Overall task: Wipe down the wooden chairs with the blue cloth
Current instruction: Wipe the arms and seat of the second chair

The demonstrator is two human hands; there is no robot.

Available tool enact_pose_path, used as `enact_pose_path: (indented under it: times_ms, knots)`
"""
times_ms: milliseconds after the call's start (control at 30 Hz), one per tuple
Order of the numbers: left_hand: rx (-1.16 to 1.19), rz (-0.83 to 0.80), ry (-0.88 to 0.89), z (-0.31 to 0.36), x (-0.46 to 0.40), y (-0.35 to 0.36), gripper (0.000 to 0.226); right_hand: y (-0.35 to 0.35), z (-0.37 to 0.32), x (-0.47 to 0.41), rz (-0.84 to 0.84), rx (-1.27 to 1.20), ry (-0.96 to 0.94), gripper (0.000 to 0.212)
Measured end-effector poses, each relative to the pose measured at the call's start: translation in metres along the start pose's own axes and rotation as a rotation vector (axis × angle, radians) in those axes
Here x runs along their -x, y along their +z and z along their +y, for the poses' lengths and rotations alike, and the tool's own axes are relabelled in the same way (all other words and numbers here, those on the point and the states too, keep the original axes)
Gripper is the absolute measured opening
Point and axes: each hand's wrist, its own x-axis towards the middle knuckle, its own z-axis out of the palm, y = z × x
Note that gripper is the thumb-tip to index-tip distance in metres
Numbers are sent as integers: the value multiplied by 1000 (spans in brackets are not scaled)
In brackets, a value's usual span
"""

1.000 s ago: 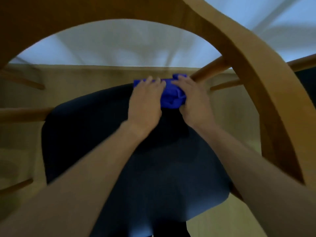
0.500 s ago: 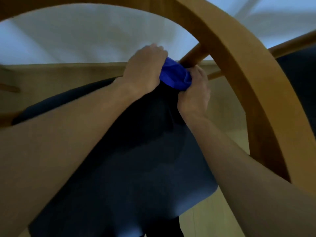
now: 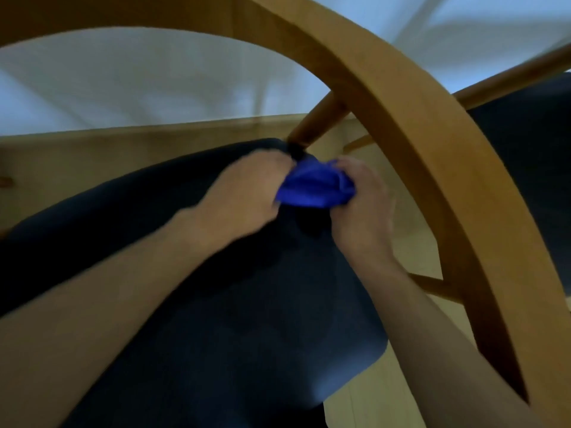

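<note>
The blue cloth (image 3: 315, 188) is bunched between my two hands, at the far corner of the dark blue seat (image 3: 216, 304) of the wooden chair. My left hand (image 3: 247, 193) grips its left side and my right hand (image 3: 361, 205) grips its right side. The cloth sits just below the foot of a round wooden spindle (image 3: 318, 122) that rises to the curved wooden backrest rail (image 3: 417, 125) arching over the hands. The image is blurred by motion.
A second chair's dark seat (image 3: 531, 168) and wooden rail (image 3: 509, 78) lie at the right. A low rung (image 3: 432, 285) joins the rail's right leg. Pale wooden floor (image 3: 92, 162) and a white wall (image 3: 139, 81) lie beyond.
Both hands slid the cloth down from high on the spindle to its foot at the seat corner. A second ago the cloth lay along the seat's far edge.
</note>
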Motion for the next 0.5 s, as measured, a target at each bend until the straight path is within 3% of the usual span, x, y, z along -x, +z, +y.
enact_pose_path:
  times_ms: [100, 233, 333, 400, 500]
  knots:
    - [-64, 102, -74, -21, -46, -7, 33, 27, -10, -45, 54, -21, 32, 31]
    - [-44, 58, -56, -7, -7, 15, 55, 21, 5, 0, -29, -22, -25, 40]
    - [52, -21, 29, 34, 77, 36, 56, -3, 28, 83, -153, 59, 13, 37]
    - [45, -143, 65, 59, 121, 44, 54, -14, 34, 130, -299, 137, 98, 48]
    - [35, -227, 82, 62, 123, 37, 56, -24, 37, 128, -356, 173, 85, 56]
